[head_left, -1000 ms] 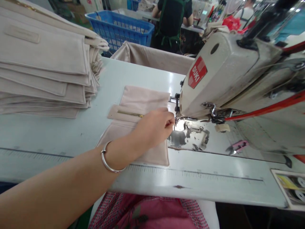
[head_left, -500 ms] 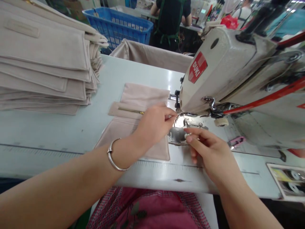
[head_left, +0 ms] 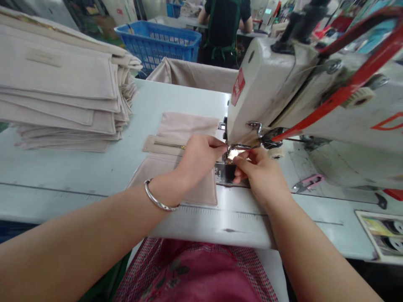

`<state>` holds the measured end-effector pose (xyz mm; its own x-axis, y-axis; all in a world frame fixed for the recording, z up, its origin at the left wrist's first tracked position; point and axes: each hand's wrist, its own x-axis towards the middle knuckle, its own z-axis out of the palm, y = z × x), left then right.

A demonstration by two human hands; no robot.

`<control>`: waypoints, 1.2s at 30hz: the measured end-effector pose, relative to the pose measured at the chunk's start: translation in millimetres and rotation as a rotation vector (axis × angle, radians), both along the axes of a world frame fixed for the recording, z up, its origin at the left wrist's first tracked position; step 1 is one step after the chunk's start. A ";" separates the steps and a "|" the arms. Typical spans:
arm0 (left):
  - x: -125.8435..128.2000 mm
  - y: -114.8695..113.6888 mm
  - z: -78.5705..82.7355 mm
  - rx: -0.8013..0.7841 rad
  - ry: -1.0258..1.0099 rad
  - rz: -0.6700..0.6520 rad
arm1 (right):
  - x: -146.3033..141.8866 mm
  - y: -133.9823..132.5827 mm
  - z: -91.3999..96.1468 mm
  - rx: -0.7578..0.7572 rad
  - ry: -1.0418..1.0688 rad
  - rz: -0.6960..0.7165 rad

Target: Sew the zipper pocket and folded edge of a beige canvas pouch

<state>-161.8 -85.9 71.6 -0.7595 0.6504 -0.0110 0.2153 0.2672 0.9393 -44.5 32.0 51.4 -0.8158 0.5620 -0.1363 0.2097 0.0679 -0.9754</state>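
Observation:
My left hand [head_left: 203, 157] is closed in a pinch beside the needle area of the sewing machine [head_left: 256, 88]; what its fingertips hold is too small to make out. On the other side of the needle, my right hand [head_left: 256, 170] also pinches, its fingertips close to the lit presser foot. Whatever lies between them is hidden. Beneath my left wrist lies a beige fabric piece [head_left: 189, 123] flat on the table, with a zipper strip [head_left: 166, 145] across it. The metal plate [head_left: 224, 173] under the needle shows between my hands.
A tall stack of beige fabric pieces [head_left: 63, 92] stands at left. Pink-handled thread snips [head_left: 308, 183] lie right of my right hand. A bobbin tray [head_left: 382, 235] is at the right edge. Behind the table are a blue basket [head_left: 157, 42] and a seated person [head_left: 223, 29].
My right hand has moved up and left, closer to the needle and my left hand. The left hand stays near the needle. The view has shifted slightly.

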 end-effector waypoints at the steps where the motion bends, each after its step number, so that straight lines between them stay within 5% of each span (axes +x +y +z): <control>1: 1.0 1.4 -0.8 -0.021 0.021 0.017 | -0.3 0.9 -0.6 -0.005 -0.008 0.019; 6: 8.3 6.1 -2.1 -0.139 0.198 0.125 | -2.9 5.2 -0.7 -0.047 0.018 0.101; 24: 29.8 16.4 -12.9 -0.145 0.424 0.369 | -1.5 3.8 7.8 -0.145 0.058 0.112; 36: 28.2 11.4 -17.0 -0.099 0.316 0.304 | -2.8 4.8 5.1 -0.188 0.088 0.082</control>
